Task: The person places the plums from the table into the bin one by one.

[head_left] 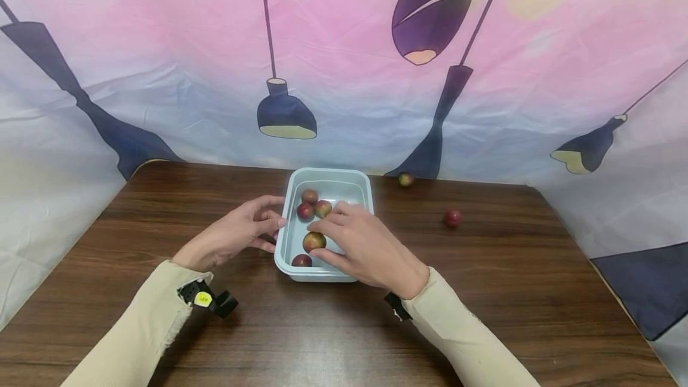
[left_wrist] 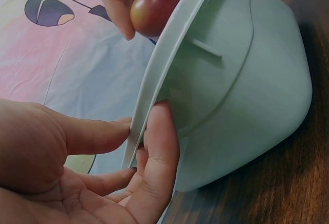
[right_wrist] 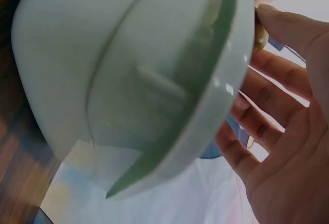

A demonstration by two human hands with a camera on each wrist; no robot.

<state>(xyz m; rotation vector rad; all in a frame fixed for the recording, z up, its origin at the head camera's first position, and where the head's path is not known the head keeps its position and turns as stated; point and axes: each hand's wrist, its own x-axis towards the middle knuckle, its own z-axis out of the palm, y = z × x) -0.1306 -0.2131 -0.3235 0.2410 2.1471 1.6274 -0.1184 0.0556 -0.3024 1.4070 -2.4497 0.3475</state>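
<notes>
A pale blue plastic tub [head_left: 325, 276] stands on the table. My left hand [head_left: 236, 233] pinches its left rim; the left wrist view shows the thumb on one side of the rim and curled fingers on the other. Over the tub, my right hand [head_left: 362, 243] holds a red-and-green plum [head_left: 314, 242] between thumb and fingers. That plum [left_wrist: 154, 12] shows above the rim in the left wrist view, and only partly in the right wrist view. Inside the tub lie several more plums, including a dark red plum [head_left: 305, 211] and another plum [head_left: 302, 261] by the near wall.
To the right of the tub, a red plum [head_left: 452, 218] lies on the brown wooden table [head_left: 484, 291]. A greenish-red plum [head_left: 405, 180] sits near the back edge. Behind the table hangs a cloth [head_left: 215, 76] printed with lamps.
</notes>
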